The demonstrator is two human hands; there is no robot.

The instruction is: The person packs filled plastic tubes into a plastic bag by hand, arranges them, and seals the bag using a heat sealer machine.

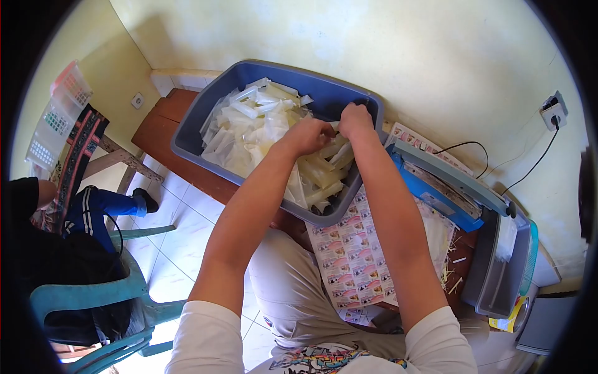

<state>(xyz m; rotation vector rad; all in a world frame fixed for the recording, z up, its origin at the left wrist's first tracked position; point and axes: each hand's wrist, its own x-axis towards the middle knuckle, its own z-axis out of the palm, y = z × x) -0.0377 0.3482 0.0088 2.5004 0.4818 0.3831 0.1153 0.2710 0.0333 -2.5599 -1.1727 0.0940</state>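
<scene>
A large grey-blue tub (215, 79) stands against the wall, filled with many pale, translucent plastic pieces (240, 124), some flat and some rolled. Both hands are over its right half. My left hand (309, 136) has its fingers curled around the edge of a pale plastic piece. Close beside it, my right hand (355, 119) is closed near the tub's right rim, its fingertips mostly turned away; what it pinches is too small to make out.
A blue and grey sealer-like device (439, 187) lies right of the tub on printed sheets (352, 249). Beyond it is a grey bin (489, 280). A wall socket (552, 114) holds a plug. At left, another person's leg (112, 202) shows beside a green chair (93, 290).
</scene>
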